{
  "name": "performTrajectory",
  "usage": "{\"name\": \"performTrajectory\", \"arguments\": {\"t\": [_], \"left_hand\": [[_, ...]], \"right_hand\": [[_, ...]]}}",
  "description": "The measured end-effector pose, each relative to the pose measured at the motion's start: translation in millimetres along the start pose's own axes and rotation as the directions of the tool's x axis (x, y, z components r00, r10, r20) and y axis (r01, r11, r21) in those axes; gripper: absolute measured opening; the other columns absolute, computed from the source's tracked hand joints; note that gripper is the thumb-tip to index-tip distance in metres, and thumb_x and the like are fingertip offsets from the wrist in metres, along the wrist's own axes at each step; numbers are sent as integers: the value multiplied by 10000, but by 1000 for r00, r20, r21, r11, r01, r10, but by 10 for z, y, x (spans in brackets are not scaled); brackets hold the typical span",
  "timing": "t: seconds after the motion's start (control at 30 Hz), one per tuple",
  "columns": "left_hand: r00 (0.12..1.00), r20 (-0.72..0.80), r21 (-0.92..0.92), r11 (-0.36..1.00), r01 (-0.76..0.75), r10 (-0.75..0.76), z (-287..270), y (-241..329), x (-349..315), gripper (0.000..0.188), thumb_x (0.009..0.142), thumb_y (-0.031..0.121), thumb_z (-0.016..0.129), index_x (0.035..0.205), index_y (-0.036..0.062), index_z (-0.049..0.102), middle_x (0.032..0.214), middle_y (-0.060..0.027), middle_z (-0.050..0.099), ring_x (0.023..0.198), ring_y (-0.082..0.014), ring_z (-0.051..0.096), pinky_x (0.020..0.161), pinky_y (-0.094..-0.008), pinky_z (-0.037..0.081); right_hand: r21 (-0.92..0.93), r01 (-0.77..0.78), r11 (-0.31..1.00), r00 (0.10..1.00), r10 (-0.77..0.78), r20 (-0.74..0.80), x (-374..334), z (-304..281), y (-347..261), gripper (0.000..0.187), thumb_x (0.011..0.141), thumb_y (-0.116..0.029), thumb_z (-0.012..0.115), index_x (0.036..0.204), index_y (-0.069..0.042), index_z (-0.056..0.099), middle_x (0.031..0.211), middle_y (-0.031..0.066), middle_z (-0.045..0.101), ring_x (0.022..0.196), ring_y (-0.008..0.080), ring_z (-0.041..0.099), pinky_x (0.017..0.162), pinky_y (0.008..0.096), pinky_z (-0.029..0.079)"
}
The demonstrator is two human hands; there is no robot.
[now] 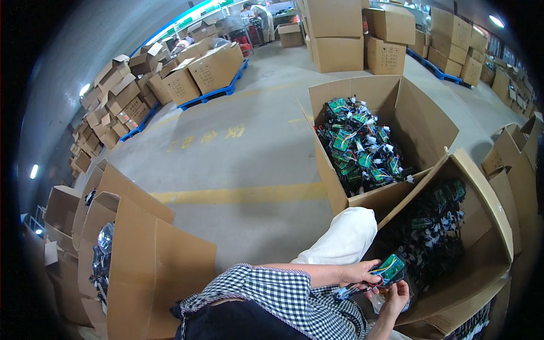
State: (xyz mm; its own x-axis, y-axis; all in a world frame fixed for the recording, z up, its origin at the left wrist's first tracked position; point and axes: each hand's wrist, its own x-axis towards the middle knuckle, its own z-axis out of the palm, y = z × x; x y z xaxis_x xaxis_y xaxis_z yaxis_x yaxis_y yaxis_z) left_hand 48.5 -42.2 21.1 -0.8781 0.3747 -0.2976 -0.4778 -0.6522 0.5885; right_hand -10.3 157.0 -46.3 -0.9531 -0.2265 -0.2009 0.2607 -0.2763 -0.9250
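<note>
My left hand [358,273] and my right hand [395,298] both grip a small green circuit board [390,267] with wires hanging from it. I hold it low in the view, above the near edge of an open cardboard box [481,198] holding several more green boards with wire bundles. My left forearm in a checked sleeve comes in from the bottom middle. My knee in pale trousers [345,235] is just left of that box.
A second open box [419,122] full of green boards and wires stands behind the first. Empty-looking cardboard boxes [141,255] sit at my left. Stacks of cartons on blue pallets [215,93] line the concrete floor farther off. A person works at the far back.
</note>
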Motion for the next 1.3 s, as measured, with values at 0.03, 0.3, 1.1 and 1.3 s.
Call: {"name": "performTrajectory", "arguments": {"t": [0.03, 0.3, 1.1, 1.3], "left_hand": [[1000, 25, -6, 1000, 20, -19, 26, 9, 19, 548, 890, 157, 627, 1302, 94, 272, 1003, -86, 563, 842, -202, 649, 649, -347, 587], [974, 193, -107, 984, 143, -121, 152, -45, -41, 562, 887, 147, 631, 1331, 132, 287, 1006, -104, 593, 718, -168, 627, 528, -258, 530], [953, 240, 963, -79, -258, -184, 633, 320, -78, 334, 839, 76, 557, 1150, 34, 441, 1046, -231, 476, 934, -433, 535, 756, -481, 441], [854, 520, 704, 557, -440, 18, 315, 399, -123, 392, 848, 103, 619, 1176, 56, 410, 985, -128, 536, 789, -236, 590, 626, -315, 479]], "right_hand": [[57, -31, 998, 1000, 30, 6, -63, 69, -85, 177, 818, 32, 625, 979, -35, 593, 881, 36, 640, 743, 110, 598, 650, 240, 502], [-3, 73, 997, 989, -72, -129, -359, 326, -325, 232, 801, 44, 616, 1022, -28, 605, 877, 42, 655, 638, 70, 580, 469, 169, 413], [-779, 354, 517, 902, 30, 430, -136, 456, -1318, 409, 815, -252, 669, 1110, 25, 611, 1031, 166, 666, 1032, 244, 609, 1007, 463, 352], [216, -238, 947, 960, 196, 200, -49, -399, -599, 590, 915, -460, 524, 1201, 57, 517, 1118, 235, 608, 993, 341, 629, 925, 433, 496]]}}
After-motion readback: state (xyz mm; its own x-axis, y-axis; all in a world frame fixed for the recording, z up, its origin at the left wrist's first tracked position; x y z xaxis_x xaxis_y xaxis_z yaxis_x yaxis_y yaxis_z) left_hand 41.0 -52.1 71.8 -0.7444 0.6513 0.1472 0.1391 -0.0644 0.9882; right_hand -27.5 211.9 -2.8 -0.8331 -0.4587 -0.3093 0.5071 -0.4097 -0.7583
